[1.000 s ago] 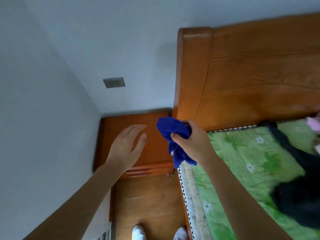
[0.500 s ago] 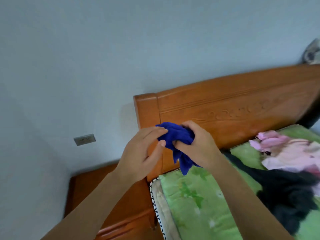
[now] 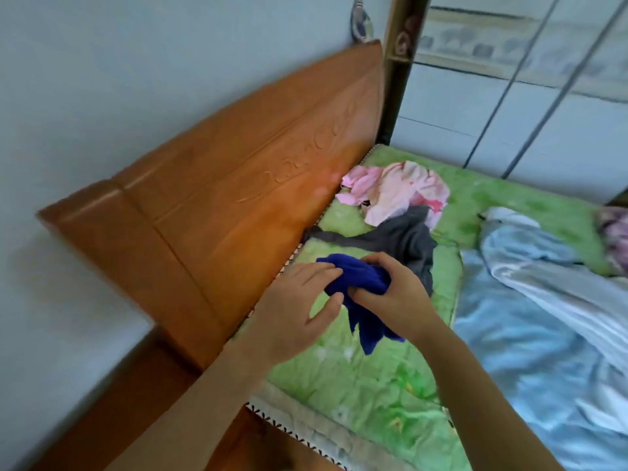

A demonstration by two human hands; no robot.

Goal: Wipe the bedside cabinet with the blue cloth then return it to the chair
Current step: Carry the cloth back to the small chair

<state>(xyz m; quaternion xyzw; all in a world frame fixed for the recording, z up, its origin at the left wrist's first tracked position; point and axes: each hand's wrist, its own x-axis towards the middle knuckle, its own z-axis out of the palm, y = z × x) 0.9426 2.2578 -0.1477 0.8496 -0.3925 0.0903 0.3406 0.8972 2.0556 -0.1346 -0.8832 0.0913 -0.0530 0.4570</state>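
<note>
The blue cloth [image 3: 360,283] is bunched up in the air over the green mattress, one end hanging down. My right hand [image 3: 390,297] grips it from the right side. My left hand [image 3: 295,311] touches its left side with fingers and thumb on the fabric. A corner of the wooden bedside cabinet [image 3: 112,413] shows at the lower left, below the headboard. No chair is in view.
The wooden headboard [image 3: 221,205] runs diagonally along the pale wall. On the green bed sheet [image 3: 356,385] lie pink clothes [image 3: 394,192], a dark garment [image 3: 404,243] and a light blue blanket [image 3: 530,317]. A wardrobe with pale doors [image 3: 509,96] stands beyond the bed.
The view has swung right from the cabinet to the bed. My left hand came off the cabinet area and joined my right hand on the cloth, now over the mattress.
</note>
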